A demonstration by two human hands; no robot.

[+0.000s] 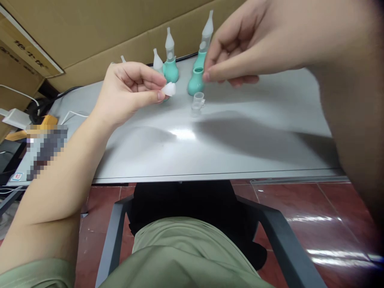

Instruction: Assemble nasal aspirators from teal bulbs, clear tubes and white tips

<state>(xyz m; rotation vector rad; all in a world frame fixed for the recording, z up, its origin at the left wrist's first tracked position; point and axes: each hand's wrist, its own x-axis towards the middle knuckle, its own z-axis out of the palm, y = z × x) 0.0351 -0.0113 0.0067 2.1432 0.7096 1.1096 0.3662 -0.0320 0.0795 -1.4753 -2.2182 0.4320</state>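
Observation:
My left hand pinches a small white translucent tip between thumb and fingers, above the grey table. My right hand has its thumb and forefinger closed at the right side of an open-topped green bulb; whether they touch it is unclear. A clear plastic cup with a small side stub stands in front of that bulb. Behind are assembled green bulbs with white pointed tips: one near the middle, one partly behind my right hand, and others partly hidden by my left hand.
Cardboard walls the back of the grey table. At the left lie a white plug, an orange object, cables and a blurred-out item. A chair armrest is below the front edge on the right.

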